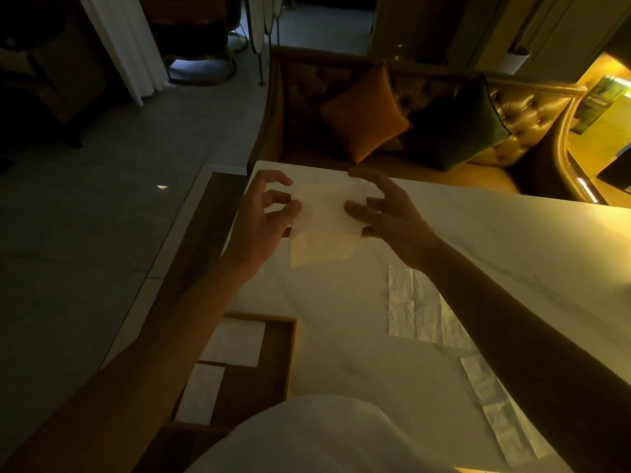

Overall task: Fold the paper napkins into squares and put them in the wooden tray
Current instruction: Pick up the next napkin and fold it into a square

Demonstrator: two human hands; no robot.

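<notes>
- Where the left hand (pixel 261 220) meets the napkin (pixel 324 230), just above the middle of the frame, I see its fingers (pixel 273 175) curled, the lower tips pinching the paper's left edge.
- Opposite it, the right hand (pixel 396 216) spreads in a loose claw. One finger lies across the napkin's right side, and another tip sits at the edge just below it, so the paper is gripped there too.
- That napkin is a pale sheet stretched between both hands over the white marble table (pixel 495 240). I cannot tell whether it rests on the top or hangs just above it.
- At lower left, the wooden tray (pixel 291 356) lies on the table with two folded napkins (pixel 239 339) inside, white squares lying just beside each other.
- At lower right, two crinkled pale sheets (pixel 413 308) lie flat on the table near the right forearm.
- Across the upper right stands a tufted sofa (pixel 529 110) with an orange cushion (pixel 362 114) beside a dark green cushion (pixel 457 124).
</notes>
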